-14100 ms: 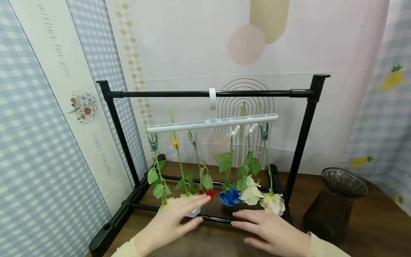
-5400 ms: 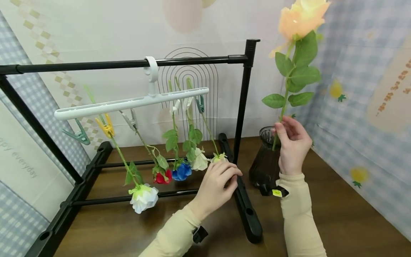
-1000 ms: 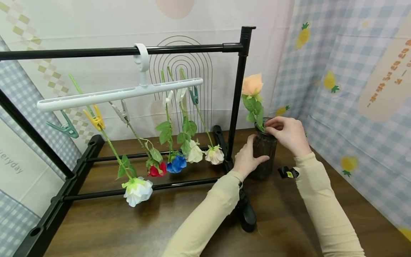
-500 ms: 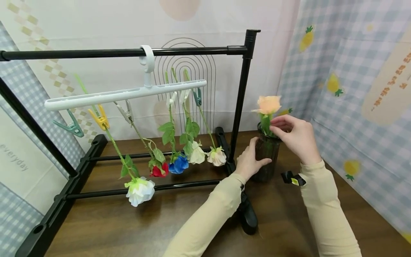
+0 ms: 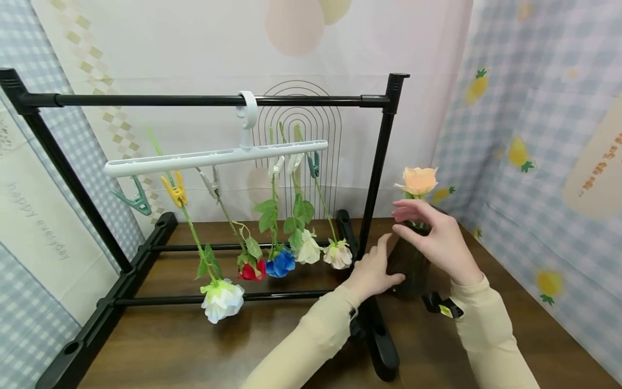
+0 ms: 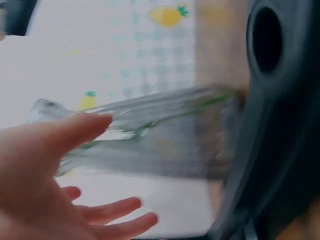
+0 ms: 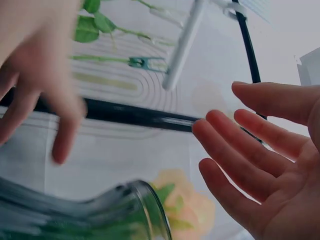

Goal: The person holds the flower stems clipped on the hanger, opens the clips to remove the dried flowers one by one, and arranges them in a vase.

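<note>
Loosened since earlier, both hands hover, lightly spread, beside a translucent, flared vase holding a ruffled peach rose.

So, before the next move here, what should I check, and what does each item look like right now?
1. Peach rose standing in the vase: ok.
2. Right grip holding nothing: ok, fingers spread near the rose.
3. Left grip not wrapped around the vase: ok, fingers spread.
4. Stem resting on the vase bottom: cannot tell, blurred.
5. Five hanging flowers clipped to the hanger: ok.
6. Vase upright: ok.
</note>
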Demonstrator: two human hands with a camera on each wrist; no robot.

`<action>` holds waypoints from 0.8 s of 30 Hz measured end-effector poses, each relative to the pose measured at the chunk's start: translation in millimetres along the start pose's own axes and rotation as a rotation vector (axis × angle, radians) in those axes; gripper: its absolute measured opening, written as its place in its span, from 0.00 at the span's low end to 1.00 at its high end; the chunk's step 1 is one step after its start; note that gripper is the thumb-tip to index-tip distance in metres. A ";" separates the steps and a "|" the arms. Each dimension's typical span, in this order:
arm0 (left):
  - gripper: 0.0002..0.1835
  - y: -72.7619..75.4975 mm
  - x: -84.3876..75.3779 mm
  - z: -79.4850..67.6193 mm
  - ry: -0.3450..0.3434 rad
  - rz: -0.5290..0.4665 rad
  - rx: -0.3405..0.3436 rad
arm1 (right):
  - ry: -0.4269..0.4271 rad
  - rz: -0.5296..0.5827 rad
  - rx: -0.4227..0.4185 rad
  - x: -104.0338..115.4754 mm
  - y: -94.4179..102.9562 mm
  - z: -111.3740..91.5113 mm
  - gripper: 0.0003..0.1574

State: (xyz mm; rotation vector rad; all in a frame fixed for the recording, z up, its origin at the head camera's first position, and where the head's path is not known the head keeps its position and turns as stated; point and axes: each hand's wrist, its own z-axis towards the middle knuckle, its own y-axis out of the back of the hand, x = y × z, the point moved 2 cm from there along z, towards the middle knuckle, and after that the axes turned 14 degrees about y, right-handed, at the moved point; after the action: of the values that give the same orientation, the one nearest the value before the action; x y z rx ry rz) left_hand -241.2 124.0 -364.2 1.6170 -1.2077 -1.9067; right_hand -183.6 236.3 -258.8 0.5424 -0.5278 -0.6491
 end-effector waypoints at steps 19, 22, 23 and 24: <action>0.16 116.3 36.7 -67.9 -0.131 -0.169 -0.266 | 0.144 0.093 0.010 13.1 -54.6 30.7 0.30; 0.12 134.7 43.7 -78.6 -0.171 -0.195 -0.382 | 0.160 0.148 0.027 16.7 -66.5 34.2 0.28; 0.11 140.9 46.5 -81.6 -0.183 -0.205 -0.425 | 0.167 0.165 0.035 18.1 -70.5 35.5 0.27; 0.10 147.2 49.6 -84.3 -0.193 -0.219 -0.468 | 0.173 0.181 0.043 19.6 -74.4 36.8 0.26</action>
State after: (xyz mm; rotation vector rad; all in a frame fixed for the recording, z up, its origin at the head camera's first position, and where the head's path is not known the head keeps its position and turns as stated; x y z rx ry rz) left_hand -212.7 -27.3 -277.4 1.3776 -0.5916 -2.3085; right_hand -223.6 162.0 -271.9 0.5782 -0.4231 -0.4150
